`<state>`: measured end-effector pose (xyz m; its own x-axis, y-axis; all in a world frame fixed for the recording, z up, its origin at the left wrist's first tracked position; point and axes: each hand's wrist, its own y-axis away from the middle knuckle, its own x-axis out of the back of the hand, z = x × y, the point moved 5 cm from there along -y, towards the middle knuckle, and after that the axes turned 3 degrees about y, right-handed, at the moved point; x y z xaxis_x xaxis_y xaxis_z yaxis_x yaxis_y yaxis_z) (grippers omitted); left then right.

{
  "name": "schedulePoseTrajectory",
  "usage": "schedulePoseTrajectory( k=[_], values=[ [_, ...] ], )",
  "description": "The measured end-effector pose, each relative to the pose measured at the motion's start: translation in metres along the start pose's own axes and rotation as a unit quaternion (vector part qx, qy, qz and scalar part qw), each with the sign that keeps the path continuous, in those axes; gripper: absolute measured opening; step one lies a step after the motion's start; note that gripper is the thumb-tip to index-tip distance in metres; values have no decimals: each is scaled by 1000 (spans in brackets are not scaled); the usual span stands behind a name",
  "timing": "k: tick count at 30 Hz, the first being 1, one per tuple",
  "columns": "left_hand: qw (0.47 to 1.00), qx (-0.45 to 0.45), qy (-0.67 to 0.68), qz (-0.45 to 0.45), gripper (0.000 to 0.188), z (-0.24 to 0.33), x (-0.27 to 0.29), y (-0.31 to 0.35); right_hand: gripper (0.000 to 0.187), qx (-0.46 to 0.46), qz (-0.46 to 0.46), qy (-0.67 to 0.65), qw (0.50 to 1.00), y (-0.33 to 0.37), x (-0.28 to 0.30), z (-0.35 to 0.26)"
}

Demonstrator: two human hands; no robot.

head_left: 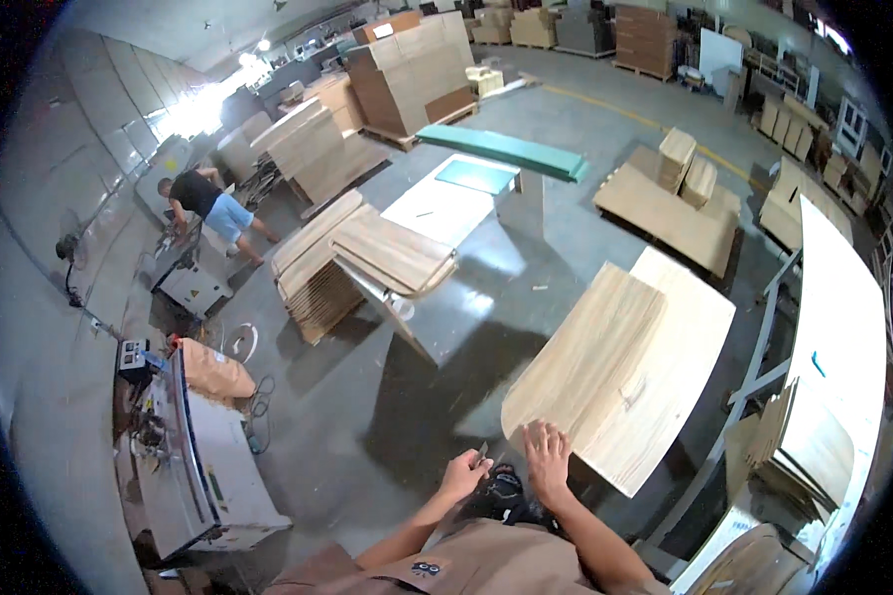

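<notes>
My left hand (462, 474) is closed around a small, dark, blade-like tool (480, 456), which sticks up past the fingers; its exact kind is too small to make out. My right hand (547, 458) lies with fingers outstretched on the near end of a light wood-grain panel (597, 342) with rounded corners. That panel rests on a wider wood-grain board (687, 327), which shows beyond its right side. The tool is held to the left of the panel, apart from it.
Left of centre, more rounded panels (392, 248) are stacked by a white table (442, 213) bearing green boards (506, 151). A long white worktop (838, 327) curves along the right. A white machine (203, 466) stands at lower left. Another person (208, 203) bends at far left.
</notes>
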<state>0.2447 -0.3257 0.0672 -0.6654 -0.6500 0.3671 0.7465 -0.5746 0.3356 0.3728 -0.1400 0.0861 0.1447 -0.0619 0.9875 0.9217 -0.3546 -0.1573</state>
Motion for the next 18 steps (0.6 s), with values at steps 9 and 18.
schedulePoseTrajectory(
  k=[9, 18],
  values=[
    [998, -17, 15, -50, 31, 1, 30, -90, 58, 11, 36, 25, 999, -36, 131, 2],
    [916, 168, 316, -181, 10, 80, -20, -130, 60, -105, 191, -216, 952, -104, 341, 76]
  ],
)
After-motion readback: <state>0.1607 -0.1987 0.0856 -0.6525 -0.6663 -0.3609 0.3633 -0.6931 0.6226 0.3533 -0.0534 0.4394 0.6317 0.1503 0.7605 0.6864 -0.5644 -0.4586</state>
